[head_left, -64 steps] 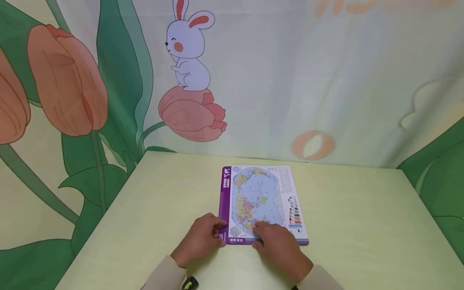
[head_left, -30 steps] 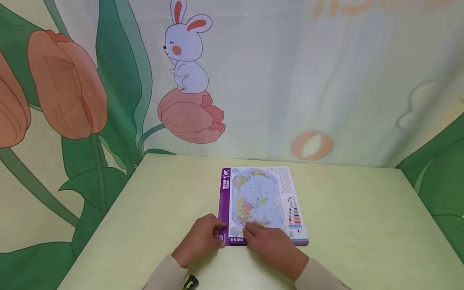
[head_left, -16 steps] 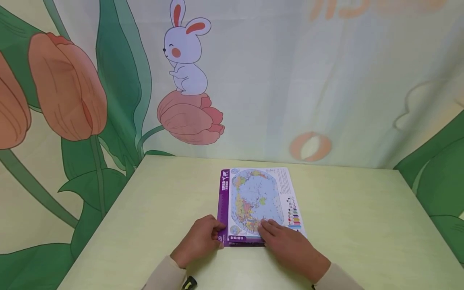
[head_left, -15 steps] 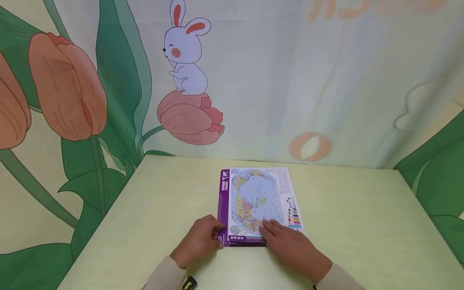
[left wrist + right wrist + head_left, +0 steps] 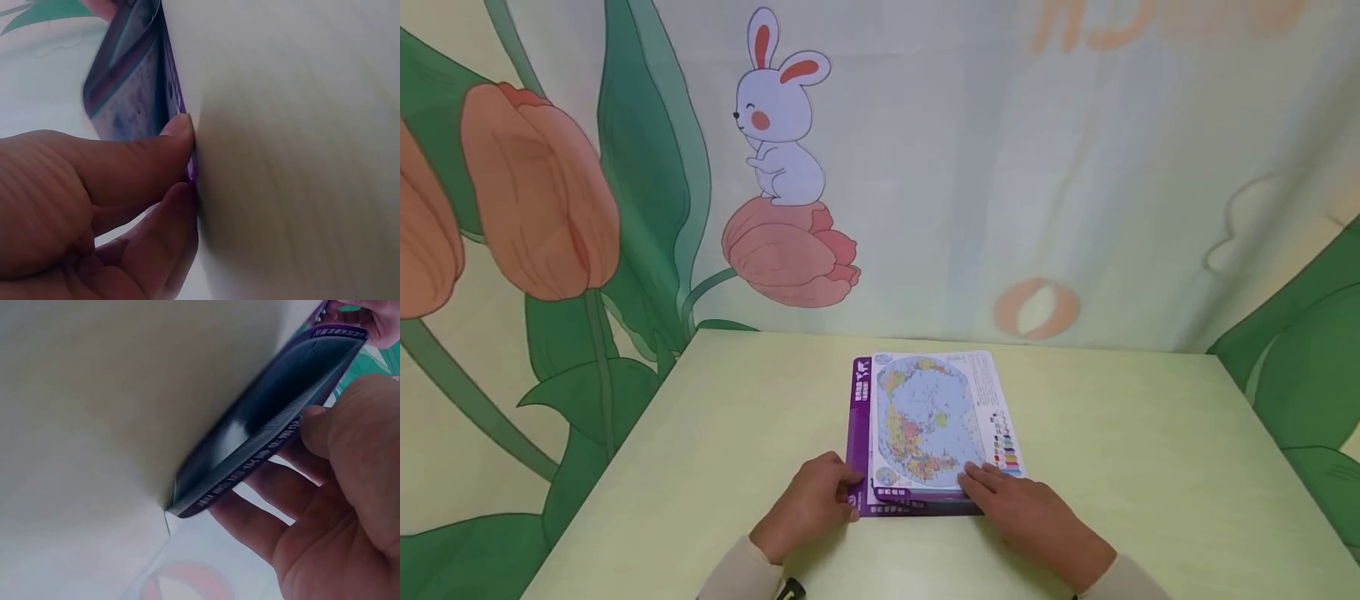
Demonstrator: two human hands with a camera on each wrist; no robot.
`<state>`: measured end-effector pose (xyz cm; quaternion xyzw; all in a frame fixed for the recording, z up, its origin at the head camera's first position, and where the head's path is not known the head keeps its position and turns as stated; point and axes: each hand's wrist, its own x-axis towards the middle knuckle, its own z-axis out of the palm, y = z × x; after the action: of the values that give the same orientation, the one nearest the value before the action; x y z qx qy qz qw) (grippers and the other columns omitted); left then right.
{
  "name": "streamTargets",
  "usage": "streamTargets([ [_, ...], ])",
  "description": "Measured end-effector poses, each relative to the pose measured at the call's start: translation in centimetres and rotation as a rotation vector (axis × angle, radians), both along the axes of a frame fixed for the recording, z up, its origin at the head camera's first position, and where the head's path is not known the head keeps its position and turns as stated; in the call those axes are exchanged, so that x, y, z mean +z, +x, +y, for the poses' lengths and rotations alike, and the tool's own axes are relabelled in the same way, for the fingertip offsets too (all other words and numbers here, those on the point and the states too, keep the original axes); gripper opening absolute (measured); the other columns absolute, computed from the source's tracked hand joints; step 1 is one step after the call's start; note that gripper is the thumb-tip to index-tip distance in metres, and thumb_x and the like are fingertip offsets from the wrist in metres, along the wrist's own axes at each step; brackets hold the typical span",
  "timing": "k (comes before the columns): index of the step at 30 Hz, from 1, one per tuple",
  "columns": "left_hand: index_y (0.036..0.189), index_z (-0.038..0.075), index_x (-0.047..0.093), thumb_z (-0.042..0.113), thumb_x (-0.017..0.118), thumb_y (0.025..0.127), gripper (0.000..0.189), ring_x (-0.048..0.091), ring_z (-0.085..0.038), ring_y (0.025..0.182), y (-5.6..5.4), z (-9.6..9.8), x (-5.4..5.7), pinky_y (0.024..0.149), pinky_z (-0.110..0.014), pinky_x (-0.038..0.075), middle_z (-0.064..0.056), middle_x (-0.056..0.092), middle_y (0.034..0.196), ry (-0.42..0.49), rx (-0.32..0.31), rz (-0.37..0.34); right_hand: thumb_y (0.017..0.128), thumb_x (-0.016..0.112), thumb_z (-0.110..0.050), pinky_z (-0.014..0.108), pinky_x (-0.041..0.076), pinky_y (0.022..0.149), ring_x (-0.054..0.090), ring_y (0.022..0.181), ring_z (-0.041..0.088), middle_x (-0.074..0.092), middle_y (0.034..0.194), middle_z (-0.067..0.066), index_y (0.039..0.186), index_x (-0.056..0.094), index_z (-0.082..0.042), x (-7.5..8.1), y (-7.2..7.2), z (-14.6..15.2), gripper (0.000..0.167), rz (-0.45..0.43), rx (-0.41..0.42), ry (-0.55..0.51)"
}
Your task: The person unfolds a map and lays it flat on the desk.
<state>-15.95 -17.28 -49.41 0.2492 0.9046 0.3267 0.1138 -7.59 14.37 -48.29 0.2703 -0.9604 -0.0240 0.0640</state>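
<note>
A folded world map (image 5: 928,417) with a purple left margin lies on the table in the head view. My left hand (image 5: 808,504) pinches its near left corner, thumb and fingers meeting at the purple edge in the left wrist view. My right hand (image 5: 1033,521) holds the upper leaf at the near right, fingers lying over the printed face. In the right wrist view the thumb sits at the edge of the upper leaf (image 5: 250,459), which stands raised off the purple-edged lower layer, leaving a dark gap between them.
The pale yellow-green table (image 5: 1142,450) extends around the map. Behind it hangs a cloth backdrop (image 5: 917,208) printed with a rabbit, tulips and leaves. A dark band (image 5: 792,590) shows at the left sleeve.
My right hand has slid rightward along the near edge, and the upper leaf has lifted there, uncovering a purple lower edge. The left hand stays at its corner. The head view has tilted slightly up.
</note>
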Motion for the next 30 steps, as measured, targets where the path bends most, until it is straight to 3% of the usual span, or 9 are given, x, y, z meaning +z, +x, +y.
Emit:
streamTargets([
  [4,0.123,-0.003,0.076,0.001,0.088,0.081,0.043,0.054,-0.014,0.084,0.0,-0.4,0.0,0.075,-0.027,0.051,-0.004,0.062,0.095,-0.056,0.018,-0.005,0.089,0.075,0.002,0.04,0.061,0.067,0.076,0.104,0.028,0.072,0.136,0.009,0.139,0.066,-0.011,1.1,0.1,0.6,0.053,0.027,-0.013,-0.021],
  [11,0.123,-0.003,0.076,-0.001,0.086,0.083,0.042,0.054,-0.016,0.083,-0.3,-1.9,0.4,0.074,-0.028,0.051,-0.004,0.062,0.094,-0.073,0.068,-0.003,0.077,0.078,0.011,0.033,0.055,0.057,0.072,0.068,0.027,0.076,0.13,0.008,0.137,0.065,-0.013,3.5,0.5,3.2,0.066,0.062,-0.044,-0.099],
  [13,0.123,-0.002,0.077,-0.001,0.086,0.083,0.041,0.054,-0.016,0.083,-0.1,-2.5,0.6,0.073,-0.027,0.049,-0.004,0.061,0.093,-0.077,0.083,-0.003,0.079,0.078,0.012,0.032,0.057,0.061,0.073,0.072,0.025,0.076,0.131,0.007,0.137,0.065,-0.013,4.1,0.9,4.0,0.065,0.048,-0.055,-0.12],
  [17,0.123,-0.002,0.077,-0.003,0.085,0.083,0.041,0.053,-0.016,0.082,0.0,-4.0,0.9,0.073,-0.027,0.049,-0.004,0.062,0.093,-0.093,0.125,-0.008,0.083,0.079,0.009,0.035,0.064,0.081,0.077,0.104,0.02,0.076,0.13,0.002,0.139,0.066,-0.014,4.9,2.1,6.0,0.062,0.043,-0.084,-0.164],
  [23,0.124,0.0,0.076,-0.005,0.081,0.086,0.039,0.054,-0.016,0.084,-0.3,-6.7,0.6,0.078,-0.03,0.053,-0.003,0.064,0.095,-0.133,0.216,-0.045,0.076,0.085,0.008,0.021,0.06,0.082,0.076,0.105,0.009,0.079,0.122,-0.005,0.139,0.068,-0.019,4.1,4.8,9.4,0.07,0.174,-0.079,-0.291],
  [27,0.126,0.001,0.076,-0.004,0.08,0.088,0.038,0.056,-0.016,0.086,-0.4,-8.7,0.5,0.08,-0.032,0.056,-0.002,0.065,0.098,-0.162,0.276,-0.08,0.081,0.083,0.009,0.017,0.058,0.081,0.072,0.104,-0.001,0.077,0.124,-0.007,0.143,0.066,-0.022,3.3,7.1,11.3,0.071,0.065,-0.168,-0.345],
  [30,0.128,0.001,0.075,-0.003,0.079,0.09,0.039,0.057,-0.017,0.088,-0.5,-10.5,0.4,0.081,-0.034,0.057,-0.003,0.066,0.1,-0.18,0.318,-0.13,0.09,0.077,0.003,0.022,0.061,0.079,0.068,0.102,-0.005,0.075,0.129,-0.005,0.147,0.063,-0.024,2.8,8.6,12.5,0.064,-0.117,-0.311,-0.367],
])
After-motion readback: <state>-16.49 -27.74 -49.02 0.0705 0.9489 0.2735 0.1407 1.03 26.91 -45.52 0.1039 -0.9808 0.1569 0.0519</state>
